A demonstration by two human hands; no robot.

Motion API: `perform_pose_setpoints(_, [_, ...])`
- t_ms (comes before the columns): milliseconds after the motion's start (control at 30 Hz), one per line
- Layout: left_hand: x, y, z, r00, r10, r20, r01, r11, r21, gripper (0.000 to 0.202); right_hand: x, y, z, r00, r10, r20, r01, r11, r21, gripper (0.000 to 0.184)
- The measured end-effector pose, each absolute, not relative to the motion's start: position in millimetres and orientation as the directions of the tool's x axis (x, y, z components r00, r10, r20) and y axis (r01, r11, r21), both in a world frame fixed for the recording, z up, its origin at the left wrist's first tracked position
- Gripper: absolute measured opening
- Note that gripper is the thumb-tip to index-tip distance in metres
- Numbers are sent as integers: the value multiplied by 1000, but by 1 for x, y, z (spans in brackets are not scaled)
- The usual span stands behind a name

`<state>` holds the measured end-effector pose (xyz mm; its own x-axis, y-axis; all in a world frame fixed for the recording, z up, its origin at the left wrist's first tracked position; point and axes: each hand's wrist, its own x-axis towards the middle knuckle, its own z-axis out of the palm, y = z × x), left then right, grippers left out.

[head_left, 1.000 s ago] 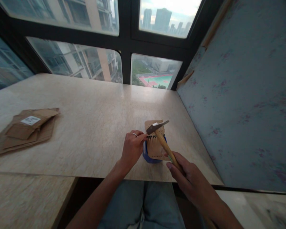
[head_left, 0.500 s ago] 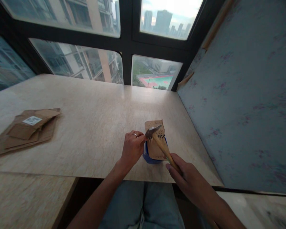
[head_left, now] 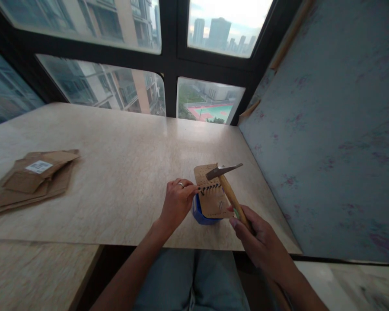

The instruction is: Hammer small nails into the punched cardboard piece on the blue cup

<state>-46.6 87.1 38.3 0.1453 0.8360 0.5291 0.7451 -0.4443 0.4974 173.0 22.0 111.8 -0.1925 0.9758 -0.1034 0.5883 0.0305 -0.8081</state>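
My right hand (head_left: pixel 262 237) is wrapped round the wooden handle of a hammer (head_left: pixel 231 194). The hammer's metal head is raised above a tan board (head_left: pixel 212 205) with rows of small holes. A row of small dark nail-like pins (head_left: pixel 210 188) stands across the middle of this board. Below it is a blue container (head_left: pixel 198 214), mostly covered by the board. My left hand (head_left: pixel 179 199), with a ring on one finger, pinches at the board's left edge, by the left end of the row. What its fingertips hold is too small to make out.
Flat brown paper packets (head_left: pixel 35 177), one with a white label, lie at the left of the marble-patterned counter (head_left: pixel 116 172). Dark-framed windows (head_left: pixel 170 65) rise behind it, and a papered wall (head_left: pixel 327 129) bounds the right side. The counter's front edge runs just before my legs.
The hammer has lifted and swung to the right, off the left end of the pin row, which now shows more fully. My left hand stays at the board's left edge.
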Motion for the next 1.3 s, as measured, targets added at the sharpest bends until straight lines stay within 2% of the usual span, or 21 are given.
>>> perform_pose_setpoints(233, [-49,88,33,139,819,556,717,-471,515,11,177,35,74,89,993,-72,594,-111,-797,54])
perform_pose_setpoints(433, [-54,88,30,110,820,562,695,-468,547,13,180,35,56,143,980,-140,506,-194,-840,53])
perform_pose_setpoints(600, [-51,85,32,126,813,569,633,-507,585,53,180,32,47,149,972,-183,413,-229,-881,54])
perform_pose_setpoints(800, [-46,90,33,191,804,564,561,-561,609,67,175,32,49,147,966,-211,358,-251,-899,53])
perform_pose_setpoints(1300, [-47,98,30,164,801,576,513,-568,643,51,164,34,47,119,954,-275,195,-294,-936,45])
